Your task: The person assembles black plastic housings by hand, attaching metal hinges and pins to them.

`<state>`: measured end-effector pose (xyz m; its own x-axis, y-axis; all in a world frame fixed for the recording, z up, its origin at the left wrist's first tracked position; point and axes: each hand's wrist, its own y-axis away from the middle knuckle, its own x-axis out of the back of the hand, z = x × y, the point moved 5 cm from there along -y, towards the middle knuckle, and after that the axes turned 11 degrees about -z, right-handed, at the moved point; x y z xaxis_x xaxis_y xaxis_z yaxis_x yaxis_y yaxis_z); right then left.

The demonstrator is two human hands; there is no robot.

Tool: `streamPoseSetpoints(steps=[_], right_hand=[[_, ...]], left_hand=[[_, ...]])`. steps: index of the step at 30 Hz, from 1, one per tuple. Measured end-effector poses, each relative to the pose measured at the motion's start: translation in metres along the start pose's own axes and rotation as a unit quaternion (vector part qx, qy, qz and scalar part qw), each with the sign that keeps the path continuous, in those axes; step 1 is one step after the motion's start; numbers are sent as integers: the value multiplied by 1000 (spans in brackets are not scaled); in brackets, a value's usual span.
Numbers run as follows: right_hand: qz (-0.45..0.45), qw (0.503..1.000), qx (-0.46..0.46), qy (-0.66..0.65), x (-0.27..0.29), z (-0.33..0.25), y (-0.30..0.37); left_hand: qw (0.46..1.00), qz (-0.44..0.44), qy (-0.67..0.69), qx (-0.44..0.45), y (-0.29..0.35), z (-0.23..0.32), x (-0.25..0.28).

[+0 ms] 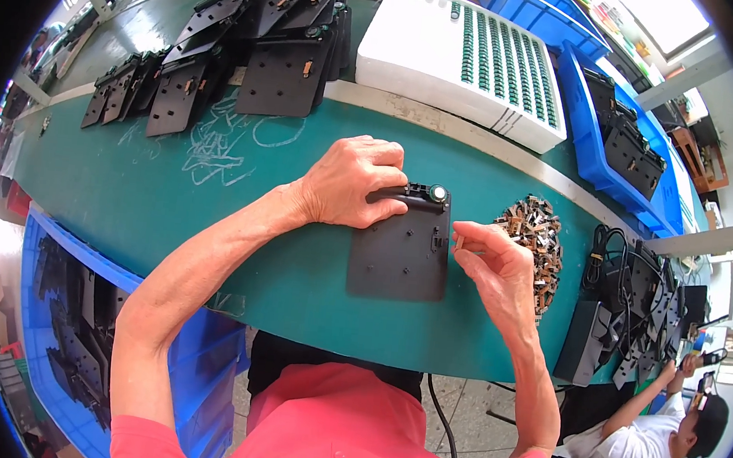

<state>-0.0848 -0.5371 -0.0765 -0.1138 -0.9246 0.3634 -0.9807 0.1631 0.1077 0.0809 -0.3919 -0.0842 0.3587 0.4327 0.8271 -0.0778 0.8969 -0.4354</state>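
A flat black plastic plate (398, 270) with small posts and a slot near its right edge lies on the green table in front of me. My left hand (357, 181) is closed over its far left edge, fingers wrapped round the raised bar there. A round, pale-topped green part (437, 194) sits at the plate's far right corner. Beside the right edge, close to the slot, my right hand (497, 261) pinches a small metal piece, mostly hidden by the fingertips. Just right of that hand is a heap of small metal pieces (544, 243).
Stacks of similar black plates (279, 80) stand at the back left. A white foam tray (415, 48) holds rows of green parts. Blue crates (592, 148) with black plates flank the table. Cables and black adapters (586, 332) lie right; a person in white (646, 449) works beyond.
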Motion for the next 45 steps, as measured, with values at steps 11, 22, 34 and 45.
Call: streamPoseSetpoints(steps=[11,22,34,45], right_hand=[[3,999,-30,16,-10,-8,-3],[5,999,-25,45,-10,-8,-4],[6,999,-9,48,-8,-8,-9],[37,975,96,198,-12,-11,-7]], left_hand=[[1000,2,8,2,0,0,0],[1000,-6,12,8,-1,1,1],[1000,0,-8,-17,1,0,-1],[999,-2,-21,-27,1,-1,-3]])
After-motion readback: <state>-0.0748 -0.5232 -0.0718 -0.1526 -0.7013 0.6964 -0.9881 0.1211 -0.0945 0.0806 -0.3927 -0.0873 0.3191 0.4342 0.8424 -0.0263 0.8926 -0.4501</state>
